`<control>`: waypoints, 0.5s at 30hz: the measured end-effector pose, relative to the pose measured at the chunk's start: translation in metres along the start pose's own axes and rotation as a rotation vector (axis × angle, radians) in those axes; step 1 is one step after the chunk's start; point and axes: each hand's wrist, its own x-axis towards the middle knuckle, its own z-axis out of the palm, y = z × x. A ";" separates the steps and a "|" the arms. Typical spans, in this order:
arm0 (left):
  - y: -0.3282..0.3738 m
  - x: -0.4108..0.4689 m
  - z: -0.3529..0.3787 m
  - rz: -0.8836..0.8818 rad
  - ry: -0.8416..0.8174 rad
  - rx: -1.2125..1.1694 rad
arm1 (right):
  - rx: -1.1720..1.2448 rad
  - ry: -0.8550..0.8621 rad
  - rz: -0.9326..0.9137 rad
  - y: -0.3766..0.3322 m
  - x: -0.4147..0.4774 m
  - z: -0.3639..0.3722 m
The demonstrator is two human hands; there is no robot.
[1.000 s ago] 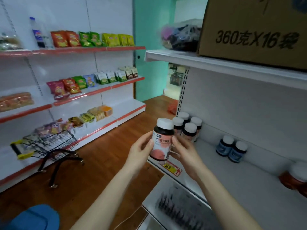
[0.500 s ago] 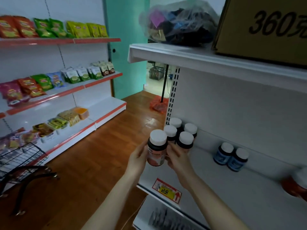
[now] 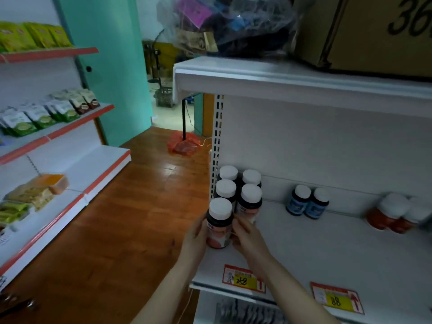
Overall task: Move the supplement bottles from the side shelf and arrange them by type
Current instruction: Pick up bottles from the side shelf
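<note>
While left hand (image 3: 196, 238) and right hand (image 3: 246, 235) grip the pink-labelled bottle (image 3: 219, 222), it stands upright; four matching bottles (image 3: 250, 199) just behind

Bare left forearm (image 3: 170, 286), right forearm (image 3: 287, 291)

Head view looks down, seemingly close, onto shelf (image 3: 327, 249)

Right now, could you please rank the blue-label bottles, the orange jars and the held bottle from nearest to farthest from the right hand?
1. Held bottle, in the right hand, at left.
2. Blue-label bottles, middle back.
3. Orange jars, far right.
</note>
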 end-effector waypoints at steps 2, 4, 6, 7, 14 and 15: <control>-0.002 0.003 -0.003 -0.007 -0.026 0.010 | 0.031 0.025 -0.008 -0.001 -0.001 0.003; -0.004 0.007 -0.004 -0.019 -0.054 0.007 | 0.054 0.054 -0.014 -0.002 0.000 0.006; -0.007 0.011 -0.005 -0.030 -0.072 0.008 | 0.074 0.079 -0.009 -0.002 0.002 0.007; -0.008 0.013 -0.005 -0.032 -0.079 0.009 | 0.080 0.089 -0.002 -0.001 0.002 0.008; -0.011 0.022 -0.005 -0.075 -0.085 0.013 | 0.076 0.120 0.006 0.001 0.005 0.010; -0.012 0.023 -0.005 -0.080 -0.087 0.018 | 0.073 0.123 0.010 0.001 0.004 0.010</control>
